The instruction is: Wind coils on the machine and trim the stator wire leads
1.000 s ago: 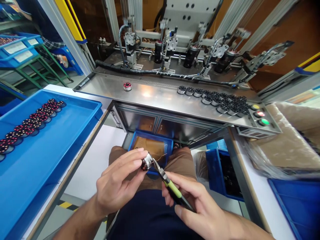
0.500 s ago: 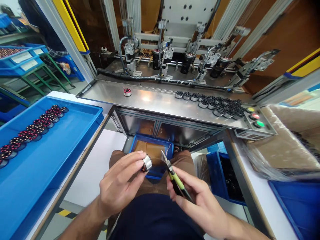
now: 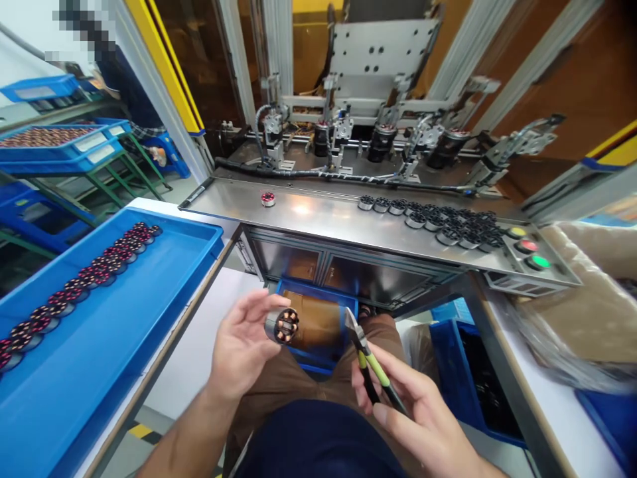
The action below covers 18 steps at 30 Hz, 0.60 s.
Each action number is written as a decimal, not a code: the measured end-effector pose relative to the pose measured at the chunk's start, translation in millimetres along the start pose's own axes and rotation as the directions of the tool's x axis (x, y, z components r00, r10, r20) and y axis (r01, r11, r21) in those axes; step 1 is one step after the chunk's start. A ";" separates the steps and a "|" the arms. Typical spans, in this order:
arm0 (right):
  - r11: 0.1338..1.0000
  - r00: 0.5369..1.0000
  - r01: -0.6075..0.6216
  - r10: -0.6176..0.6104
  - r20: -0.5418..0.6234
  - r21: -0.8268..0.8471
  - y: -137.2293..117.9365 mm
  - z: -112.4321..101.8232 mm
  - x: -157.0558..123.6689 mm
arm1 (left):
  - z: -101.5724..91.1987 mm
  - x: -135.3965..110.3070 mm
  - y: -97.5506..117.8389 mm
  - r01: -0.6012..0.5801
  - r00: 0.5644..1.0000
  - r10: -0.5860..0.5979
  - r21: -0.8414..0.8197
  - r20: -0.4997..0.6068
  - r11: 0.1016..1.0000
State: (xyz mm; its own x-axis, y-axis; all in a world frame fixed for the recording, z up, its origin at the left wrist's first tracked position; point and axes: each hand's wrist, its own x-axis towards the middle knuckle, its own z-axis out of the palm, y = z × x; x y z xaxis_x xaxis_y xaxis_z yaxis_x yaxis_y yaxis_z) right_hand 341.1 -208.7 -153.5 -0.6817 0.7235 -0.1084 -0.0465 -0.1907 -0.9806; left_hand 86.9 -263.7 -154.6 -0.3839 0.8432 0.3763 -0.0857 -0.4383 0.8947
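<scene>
My left hand [image 3: 245,345] grips a small round motor stator [image 3: 281,325] with copper windings, its open face turned toward me. My right hand [image 3: 415,415] is closed round green-handled wire cutters [image 3: 371,365], their tip pointing up, a short way right of the stator and not touching it. Both hands hover above my lap, over a blue bin [image 3: 318,328] under the bench.
A blue tray [image 3: 149,279] at left carries a row of wound stators [image 3: 84,275]. The steel shelf [image 3: 328,219] holds one red stator [image 3: 268,198], several dark parts [image 3: 442,222] and coloured buttons [image 3: 526,245]. A winding machine stands behind. Blue crates and a plastic-wrapped box sit at right.
The cutters have pulled away from the stator to the right. My left hand has turned the stator so its wound face points toward me. The view has tilted upward.
</scene>
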 end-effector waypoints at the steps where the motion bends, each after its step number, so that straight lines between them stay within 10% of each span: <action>1: 1.000 1.000 -0.021 0.021 -0.001 -0.003 0.5 -1.6 -0.8 | -1.4 1.8 -1.9 0.096 0.995 -0.097 -0.125 -0.003 0.988; 7: 0.996 0.996 -0.084 0.083 0.031 0.035 3.9 -4.7 -1.5 | -6.7 2.0 -6.0 0.294 0.949 -0.314 -0.348 -0.001 0.890; 18: 0.997 0.997 -0.054 0.056 -0.047 0.053 6.1 4.7 1.4 | -6.1 0.2 -4.7 0.284 0.953 -0.303 -0.384 0.012 0.878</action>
State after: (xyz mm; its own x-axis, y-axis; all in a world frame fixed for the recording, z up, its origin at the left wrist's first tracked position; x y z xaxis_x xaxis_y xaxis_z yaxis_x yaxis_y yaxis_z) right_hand 336.5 -211.9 -158.9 -0.6478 0.7423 -0.1711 -0.0483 -0.2642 -0.9633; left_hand 81.6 -263.4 -160.3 -0.3285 0.9401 0.0909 -0.5376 -0.2652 0.8004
